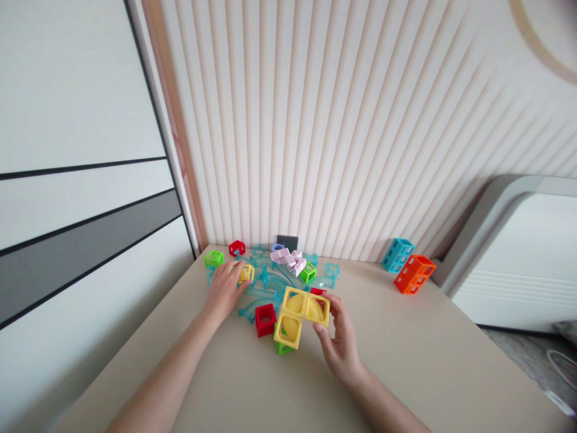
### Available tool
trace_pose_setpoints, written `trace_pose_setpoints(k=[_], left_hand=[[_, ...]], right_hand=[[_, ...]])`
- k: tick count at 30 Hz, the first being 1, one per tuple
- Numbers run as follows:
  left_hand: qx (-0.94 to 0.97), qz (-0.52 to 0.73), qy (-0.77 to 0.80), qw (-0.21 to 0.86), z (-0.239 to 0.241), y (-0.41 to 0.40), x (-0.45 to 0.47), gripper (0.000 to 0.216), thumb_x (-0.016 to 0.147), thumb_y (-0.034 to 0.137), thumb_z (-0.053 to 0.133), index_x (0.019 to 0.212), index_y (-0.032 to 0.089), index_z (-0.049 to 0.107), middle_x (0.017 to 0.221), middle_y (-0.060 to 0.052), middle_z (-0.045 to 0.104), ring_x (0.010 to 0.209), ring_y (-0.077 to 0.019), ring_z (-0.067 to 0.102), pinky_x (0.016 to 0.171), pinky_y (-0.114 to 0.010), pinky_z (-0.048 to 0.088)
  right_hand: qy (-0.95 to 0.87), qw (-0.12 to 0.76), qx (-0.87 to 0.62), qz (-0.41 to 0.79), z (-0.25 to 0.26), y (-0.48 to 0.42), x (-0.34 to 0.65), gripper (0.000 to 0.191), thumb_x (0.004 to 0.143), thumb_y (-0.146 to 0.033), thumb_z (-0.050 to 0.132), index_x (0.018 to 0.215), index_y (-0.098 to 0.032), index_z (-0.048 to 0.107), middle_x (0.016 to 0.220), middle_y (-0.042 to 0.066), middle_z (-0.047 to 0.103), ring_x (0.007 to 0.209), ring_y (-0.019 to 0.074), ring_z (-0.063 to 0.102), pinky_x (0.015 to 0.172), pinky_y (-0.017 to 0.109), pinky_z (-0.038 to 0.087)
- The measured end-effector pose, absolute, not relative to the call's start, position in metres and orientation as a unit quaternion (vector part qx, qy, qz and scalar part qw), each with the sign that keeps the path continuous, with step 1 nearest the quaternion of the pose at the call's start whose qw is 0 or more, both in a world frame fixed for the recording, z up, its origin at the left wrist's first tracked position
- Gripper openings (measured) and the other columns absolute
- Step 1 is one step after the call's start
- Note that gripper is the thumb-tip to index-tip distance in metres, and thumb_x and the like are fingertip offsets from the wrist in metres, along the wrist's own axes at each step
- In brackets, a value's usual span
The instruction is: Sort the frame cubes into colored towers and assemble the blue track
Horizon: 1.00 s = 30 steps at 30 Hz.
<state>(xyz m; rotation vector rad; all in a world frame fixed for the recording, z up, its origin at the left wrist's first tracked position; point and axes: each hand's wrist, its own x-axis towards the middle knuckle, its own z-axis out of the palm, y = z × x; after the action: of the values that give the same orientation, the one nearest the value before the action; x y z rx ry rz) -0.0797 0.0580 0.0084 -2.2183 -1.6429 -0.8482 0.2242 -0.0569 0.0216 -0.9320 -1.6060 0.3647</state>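
My right hand (pixel 339 337) pinches the right end of a yellow L-shaped block of hollow cubes (pixel 297 313), held just above the beige table (pixel 406 355). A green piece (pixel 282 348) peeks out under the yellow block. My left hand (pixel 224 287) reaches into the toy pile and its fingers close on a small yellow cube (pixel 246 273). A red hollow cube (pixel 265 319) stands between my hands. Clear blue track pieces (pixel 270 285) lie spread behind it.
Green cubes (pixel 213 258) (pixel 308 273), a red cube (pixel 237 248) and pale purple pieces (pixel 288 258) sit near the ribbed wall. A blue block (pixel 398 254) and an orange block (pixel 415 273) stand at the back right. A white cabinet (pixel 518 258) is at right.
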Motion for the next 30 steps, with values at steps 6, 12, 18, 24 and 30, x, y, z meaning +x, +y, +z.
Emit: trace_pose_setpoints(k=[6,12,18,24,30], left_hand=[[-0.754,-0.282,-0.568,0.172,0.011,0.054,-0.075,0.044,0.094,0.05,0.056,0.121,0.016,0.061,0.116,-0.016,0.063,0.109,-0.0337,0.059,0.098,-0.049,0.048],[-0.733,-0.289,-0.593,0.165,0.013,0.054,-0.071,0.043,0.096,0.049,0.053,0.122,0.016,0.061,0.114,-0.016,0.063,0.109,-0.0353,0.06,0.1,-0.053,0.046],[-0.724,-0.315,-0.599,0.135,0.01,0.055,-0.072,0.039,0.099,0.043,0.047,0.13,0.02,0.055,0.119,-0.015,0.065,0.114,-0.033,0.062,0.107,-0.058,0.041],[-0.722,-0.364,-0.577,0.113,0.012,0.052,-0.07,0.042,0.102,0.043,0.04,0.137,0.021,0.049,0.121,-0.014,0.07,0.115,-0.0301,0.065,0.109,-0.058,0.041],[-0.743,-0.393,-0.531,0.103,0.016,0.049,-0.066,0.044,0.104,0.046,0.035,0.136,0.022,0.052,0.123,-0.012,0.072,0.114,-0.0285,0.068,0.112,-0.055,0.04]], right_hand=[[-0.702,0.567,-0.398,0.165,0.022,-0.057,0.224,0.042,0.095,-0.032,0.061,0.136,-0.028,0.051,0.12,0.01,0.062,0.109,0.0274,0.062,0.09,0.038,0.053],[-0.71,0.561,-0.396,0.156,0.022,-0.057,0.224,0.043,0.095,-0.032,0.06,0.137,-0.028,0.049,0.121,0.01,0.062,0.109,0.0266,0.062,0.09,0.037,0.053],[-0.716,0.552,-0.397,0.158,0.022,-0.057,0.224,0.043,0.096,-0.033,0.059,0.137,-0.027,0.049,0.122,0.011,0.062,0.108,0.0266,0.063,0.09,0.037,0.054],[-0.712,0.556,-0.397,0.165,0.016,-0.056,0.225,0.043,0.097,-0.036,0.057,0.138,-0.027,0.047,0.125,0.012,0.061,0.113,0.0281,0.062,0.093,0.039,0.054],[-0.714,0.552,-0.4,0.162,0.014,-0.056,0.225,0.044,0.098,-0.037,0.055,0.139,-0.025,0.046,0.126,0.013,0.061,0.114,0.0284,0.062,0.092,0.04,0.055]])
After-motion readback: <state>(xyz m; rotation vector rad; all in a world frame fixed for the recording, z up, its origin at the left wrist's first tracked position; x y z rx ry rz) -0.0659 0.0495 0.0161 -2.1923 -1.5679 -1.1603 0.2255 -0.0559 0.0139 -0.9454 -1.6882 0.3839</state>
